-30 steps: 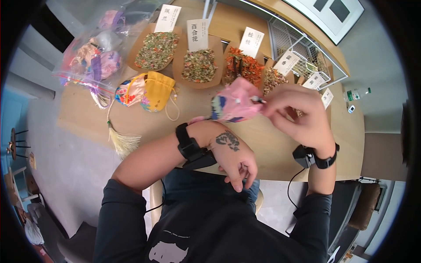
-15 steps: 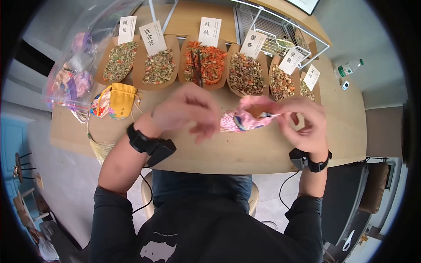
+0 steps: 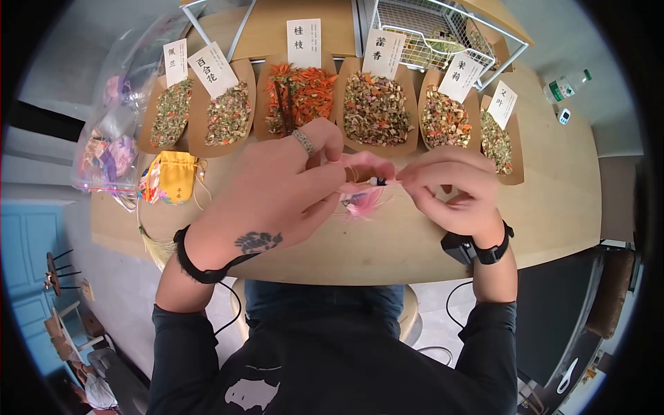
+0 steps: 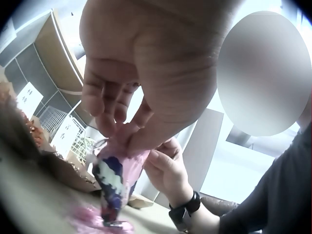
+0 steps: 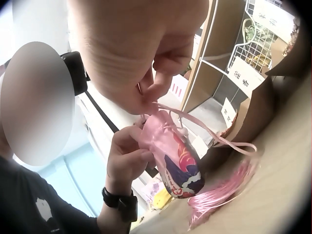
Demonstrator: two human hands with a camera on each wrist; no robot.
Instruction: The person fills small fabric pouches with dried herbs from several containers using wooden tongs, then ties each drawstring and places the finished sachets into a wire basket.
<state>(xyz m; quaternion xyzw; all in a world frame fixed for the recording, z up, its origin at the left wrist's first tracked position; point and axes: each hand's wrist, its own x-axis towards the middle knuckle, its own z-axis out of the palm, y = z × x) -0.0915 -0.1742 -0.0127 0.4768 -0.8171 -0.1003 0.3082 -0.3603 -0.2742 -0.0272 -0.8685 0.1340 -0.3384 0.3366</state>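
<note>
Head view looks down; close wrist views share the pouch [image 5: 170,155].

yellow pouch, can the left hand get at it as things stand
Probably not right away: the left hand pinches the pink pouch. Once freed, the way looks open; nothing seems to cover the yellow pouch.

Pink pouch [image 5: 173,158], colourful printed body, held over tabletop [image 3: 332,256]; pink cord [image 5: 209,132], pink tassel [image 5: 222,195].

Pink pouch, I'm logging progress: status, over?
Left grip pinches pouch; right grip pinches cord. Tassel beside pouch's base. Nothing seen blocking either.
</note>
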